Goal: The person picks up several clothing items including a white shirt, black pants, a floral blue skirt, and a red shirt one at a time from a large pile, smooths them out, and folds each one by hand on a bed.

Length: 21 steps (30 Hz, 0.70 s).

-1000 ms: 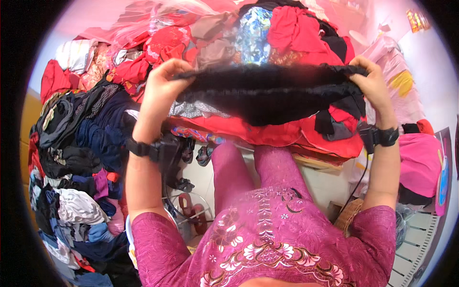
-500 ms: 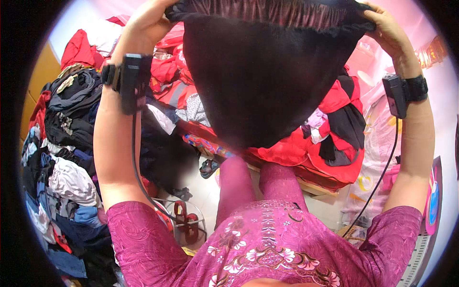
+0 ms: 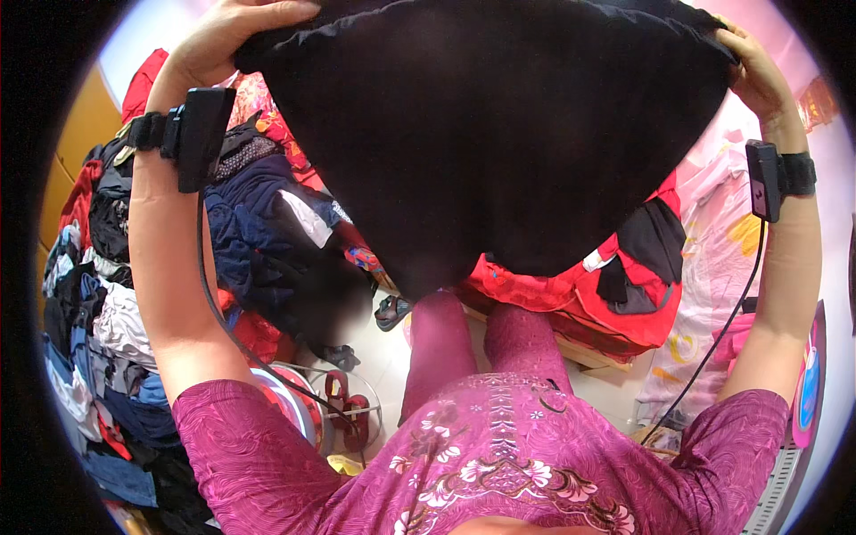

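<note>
a black garment (image 3: 499,134) hangs spread wide across the top of the view, its long axis running from 9 to 3 o'clock along the upper hem, its body tapering to a point that aims down toward 6 o'clock, just above the person's magenta-clad legs (image 3: 481,343). the left hand (image 3: 227,36) pinches the upper left corner at about 11 o'clock, fingers curled over the edge; the right hand (image 3: 758,76) grips the upper right corner at about 1 o'clock, fingers closed on the cloth. both forearms rise steeply, each with a black wrist device (image 3: 192,134) strapped on and a cable trailing down. compared with half a second ago, the garment is lifted closer and fills more of the frame, and its gathered reddish waistband no longer shows. behind it lie a red clothing heap (image 3: 580,285) at 4 o'clock and a dark clothes pile (image 3: 116,267) at 9 o'clock.
</note>
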Available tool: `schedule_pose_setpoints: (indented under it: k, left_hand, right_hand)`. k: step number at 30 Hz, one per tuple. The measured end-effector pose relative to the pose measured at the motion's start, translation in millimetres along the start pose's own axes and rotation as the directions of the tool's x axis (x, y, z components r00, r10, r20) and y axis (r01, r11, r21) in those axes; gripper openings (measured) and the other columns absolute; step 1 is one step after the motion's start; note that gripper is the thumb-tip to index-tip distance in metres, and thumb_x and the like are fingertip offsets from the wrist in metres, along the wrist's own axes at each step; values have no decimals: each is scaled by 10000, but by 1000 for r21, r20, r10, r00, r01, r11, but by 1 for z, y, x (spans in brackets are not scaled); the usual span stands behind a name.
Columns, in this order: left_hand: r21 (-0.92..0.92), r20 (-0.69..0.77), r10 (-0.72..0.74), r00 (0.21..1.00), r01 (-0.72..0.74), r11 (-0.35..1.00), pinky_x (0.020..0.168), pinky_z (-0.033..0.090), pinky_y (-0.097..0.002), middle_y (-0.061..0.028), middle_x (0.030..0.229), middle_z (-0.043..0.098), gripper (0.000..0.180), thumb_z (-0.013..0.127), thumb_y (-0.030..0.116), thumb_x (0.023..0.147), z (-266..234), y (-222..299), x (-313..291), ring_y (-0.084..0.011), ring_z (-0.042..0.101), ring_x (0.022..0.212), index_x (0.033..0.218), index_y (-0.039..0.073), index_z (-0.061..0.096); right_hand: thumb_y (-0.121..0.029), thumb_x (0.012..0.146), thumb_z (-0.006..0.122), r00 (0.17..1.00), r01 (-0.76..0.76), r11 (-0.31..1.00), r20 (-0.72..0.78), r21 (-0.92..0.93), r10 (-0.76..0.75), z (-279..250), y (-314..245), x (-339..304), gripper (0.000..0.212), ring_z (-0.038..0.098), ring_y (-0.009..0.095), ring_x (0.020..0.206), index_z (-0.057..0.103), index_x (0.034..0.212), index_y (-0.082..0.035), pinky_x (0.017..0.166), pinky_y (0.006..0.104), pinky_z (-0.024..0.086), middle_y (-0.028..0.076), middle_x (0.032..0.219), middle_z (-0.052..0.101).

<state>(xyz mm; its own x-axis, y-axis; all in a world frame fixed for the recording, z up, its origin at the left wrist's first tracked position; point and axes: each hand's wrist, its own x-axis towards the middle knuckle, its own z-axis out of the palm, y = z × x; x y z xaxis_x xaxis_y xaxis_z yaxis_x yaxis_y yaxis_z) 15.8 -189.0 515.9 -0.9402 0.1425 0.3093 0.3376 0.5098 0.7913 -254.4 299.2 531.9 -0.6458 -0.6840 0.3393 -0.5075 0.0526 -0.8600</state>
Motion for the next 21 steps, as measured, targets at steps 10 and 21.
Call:
schedule_pose_setpoints:
  k: [10,21]
  left_hand:
    - [203,95,-64,993,43,978,837,397,-238,14,836,584,94,592,99,834,5,-6,-43,-110,536,881,820,37,661]
    - [657,-69,-78,995,104,747,533,344,-251,12,613,431,225,654,123,794,58,-24,-74,-51,406,597,703,-53,547]
  right_hand:
    - [-153,914,525,979,195,980,-46,-33,-197,28,-31,-43,304,580,112,1029,565,1201,-59,919,232,444,31,1122,606]
    - [-232,749,713,958,137,845,286,-516,20,88,-53,-79,198,475,44,691,599,729,-71,652,207,390,-75,716,517]
